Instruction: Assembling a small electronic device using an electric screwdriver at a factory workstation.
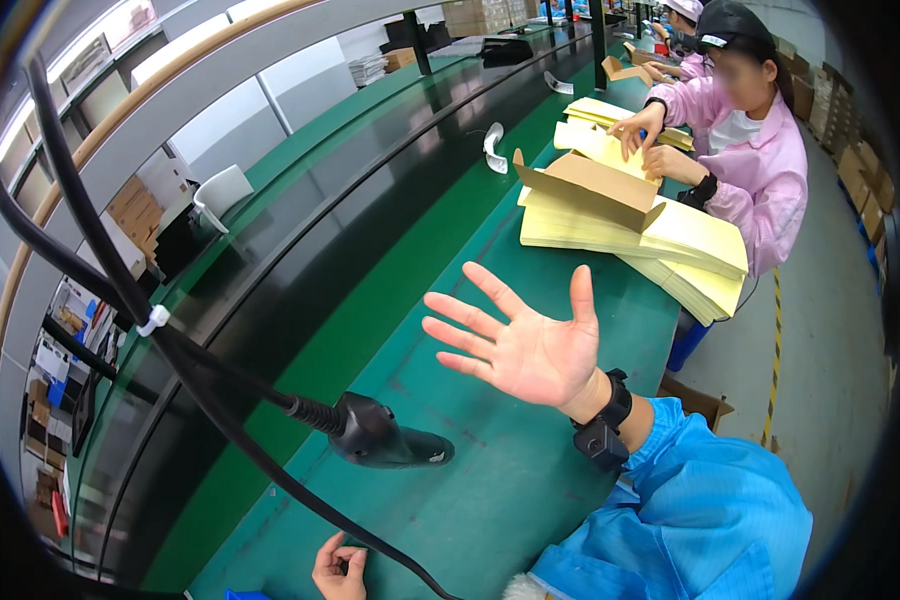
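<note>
My right hand (535, 345) is raised over the green bench, palm up toward me and fingers spread, holding nothing. A black strap with a small black box-shaped device (602, 440) circles its wrist, below a blue sleeve (710, 500). At the lower edge my left hand (340, 570) shows only in part. Its fingers curl in near the thumb, with nothing visible in them. Between the hands, a black handheld device (385, 435) with a thick cable, shaped like a scanner, is over the green bench top (490, 480).
Beyond my right hand lie stacks of yellow sheets (610, 230) with an open brown carton (595, 190) on top. A co-worker in pink (770, 195) handles the sheets. Black cables (210, 400) cross the left side. A green and black conveyor (340, 220) runs alongside, bearing a white curved piece (494, 148).
</note>
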Tool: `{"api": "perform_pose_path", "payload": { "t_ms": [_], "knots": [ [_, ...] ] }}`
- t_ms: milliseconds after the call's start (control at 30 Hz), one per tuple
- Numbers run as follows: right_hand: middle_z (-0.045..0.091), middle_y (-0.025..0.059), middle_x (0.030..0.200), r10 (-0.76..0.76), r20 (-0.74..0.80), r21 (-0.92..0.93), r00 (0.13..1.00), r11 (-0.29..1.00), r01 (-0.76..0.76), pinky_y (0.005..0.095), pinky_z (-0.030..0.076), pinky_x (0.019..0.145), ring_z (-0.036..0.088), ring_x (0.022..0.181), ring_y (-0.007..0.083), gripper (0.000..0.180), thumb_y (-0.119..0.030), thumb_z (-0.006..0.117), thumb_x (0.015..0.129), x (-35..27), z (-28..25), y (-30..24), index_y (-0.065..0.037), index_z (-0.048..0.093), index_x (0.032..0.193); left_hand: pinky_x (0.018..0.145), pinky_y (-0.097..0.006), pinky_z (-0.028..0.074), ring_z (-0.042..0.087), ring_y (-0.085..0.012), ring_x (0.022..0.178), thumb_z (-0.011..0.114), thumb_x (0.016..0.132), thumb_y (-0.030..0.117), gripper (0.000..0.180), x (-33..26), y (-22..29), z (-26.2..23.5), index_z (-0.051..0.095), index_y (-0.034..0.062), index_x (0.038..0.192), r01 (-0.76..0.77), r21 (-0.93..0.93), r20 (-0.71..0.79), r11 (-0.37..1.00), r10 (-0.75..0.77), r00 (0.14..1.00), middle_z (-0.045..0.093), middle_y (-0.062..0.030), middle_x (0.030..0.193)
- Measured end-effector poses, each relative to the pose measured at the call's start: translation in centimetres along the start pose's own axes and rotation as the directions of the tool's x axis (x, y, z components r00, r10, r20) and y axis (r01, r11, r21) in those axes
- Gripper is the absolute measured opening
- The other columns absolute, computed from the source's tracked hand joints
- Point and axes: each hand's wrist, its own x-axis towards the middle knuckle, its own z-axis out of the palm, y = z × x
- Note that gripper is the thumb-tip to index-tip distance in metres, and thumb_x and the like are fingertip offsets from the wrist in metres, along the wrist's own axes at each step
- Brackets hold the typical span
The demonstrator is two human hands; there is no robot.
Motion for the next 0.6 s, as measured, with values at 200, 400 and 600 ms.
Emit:
{"api": "perform_pose_path", "payload": {
  "t_ms": [200, 400, 600],
  "knots": [
    [0.002, 0.0213, 0.140, -0.010, 0.031, -0.087, 0.999, 0.996, 0.012, 0.0524, 0.007, 0.103, 0.005, 0.129, 0.0357, 0.090, -0.071, 0.039, 0.070, -0.4, 0.5, -0.2, -0.015, 0.014, 0.136, 0.070, -0.021, 0.043, 0.052, -0.0087, 0.073, 0.058, 0.076, -0.005, 0.035, -0.1, 0.2, 0.2, 0.050, -0.0032, 0.110, -0.004, 0.024, 0.004, 1.000, 0.004, 1.000, 0.057, -0.0033, 0.080],
    [0.028, 0.0222, 0.133, -0.049, 0.038, -0.216, 0.998, 0.975, 0.056, 0.0428, 0.024, 0.099, 0.030, 0.122, 0.0310, 0.071, -0.058, 0.035, 0.081, -0.7, 0.1, -0.1, -0.006, 0.029, 0.130, 0.067, -0.021, 0.043, 0.052, -0.0085, 0.071, 0.060, 0.075, -0.003, 0.035, 0.1, 0.3, 0.9, 0.051, -0.0032, 0.109, -0.037, 0.068, -0.004, 0.997, 0.037, 0.999, 0.058, -0.0043, 0.079],
    [0.059, 0.0112, 0.092, -0.442, 0.123, -0.790, 0.888, 0.498, 0.358, 0.0331, 0.040, 0.083, 0.055, 0.086, 0.0215, 0.027, -0.022, 0.047, 0.083, -1.8, 3.1, 1.3, -0.005, 0.053, 0.103, 0.064, -0.020, 0.043, 0.052, -0.0080, 0.068, 0.060, 0.075, -0.001, 0.030, -2.0, 5.6, 0.4, 0.054, -0.0017, 0.105, -0.200, 0.517, -0.121, 0.832, 0.302, 0.946, 0.058, -0.0043, 0.078]
  ]
}}
